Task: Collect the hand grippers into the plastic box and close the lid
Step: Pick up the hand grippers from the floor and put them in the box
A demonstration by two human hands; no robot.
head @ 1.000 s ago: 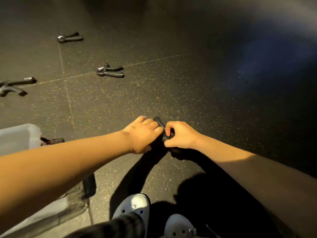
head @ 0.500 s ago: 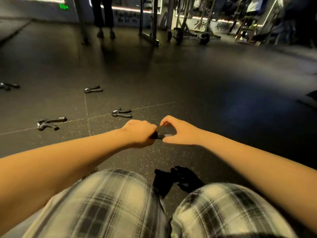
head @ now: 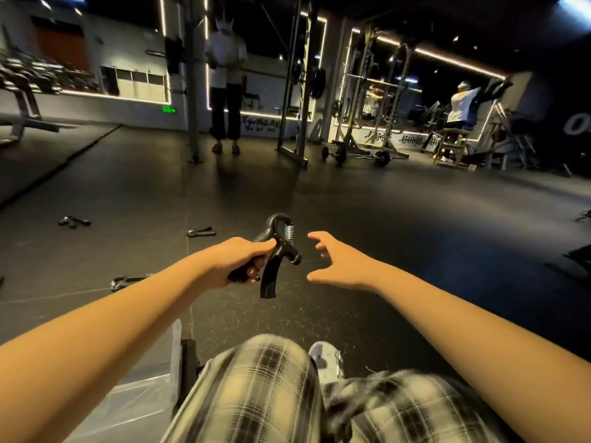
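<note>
Fingers (head: 260,245) of the left hand (head: 233,263) curl round one handle of the hand gripper (head: 283,249), held mid-air at centre, right hand (head: 342,263) spread empty at its 3 o'clock, plastic box (head: 140,391) at 7 o'clock; probably light, rigid, sprung: grip handles, not coil.

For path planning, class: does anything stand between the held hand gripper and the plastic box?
Nothing visible does: the left hand holds the hand gripper over the floor; the plastic box lies nearer, beside the knee.
</note>
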